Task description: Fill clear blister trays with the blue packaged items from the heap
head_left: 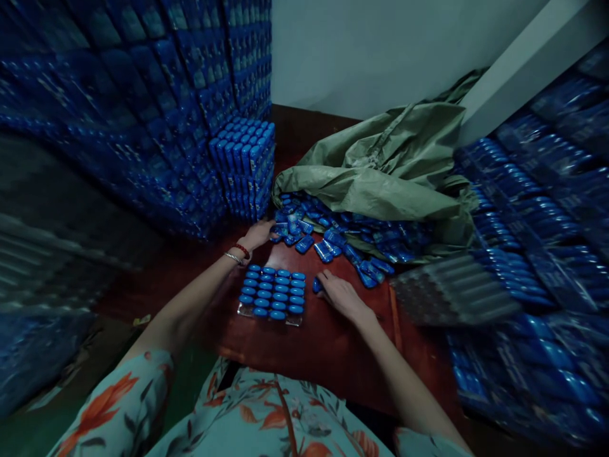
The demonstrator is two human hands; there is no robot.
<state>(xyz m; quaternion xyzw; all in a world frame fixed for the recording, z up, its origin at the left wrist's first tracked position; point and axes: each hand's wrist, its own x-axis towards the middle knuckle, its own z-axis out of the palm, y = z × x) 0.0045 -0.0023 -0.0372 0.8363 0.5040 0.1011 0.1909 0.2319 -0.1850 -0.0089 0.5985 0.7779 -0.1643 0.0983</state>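
A clear plastic tray lies on the reddish table in front of me, with rows of small blue bottles standing in it, their oval tops up. Just right of it, my right hand has its fingers closed on one small blue bottle. Beyond the tray, my left hand reaches to the near left edge of a pile of loose blue bottles. Its fingertips seem closed around a bottle there, though they are partly hidden. A red bracelet and a silvery bangle circle the left wrist.
A green sack lies open behind the pile, bottles spilling from its mouth. Tall stacks of packed blue bottles rise at left; more packs stand at right. Grey ridged trays sit at the table's right side.
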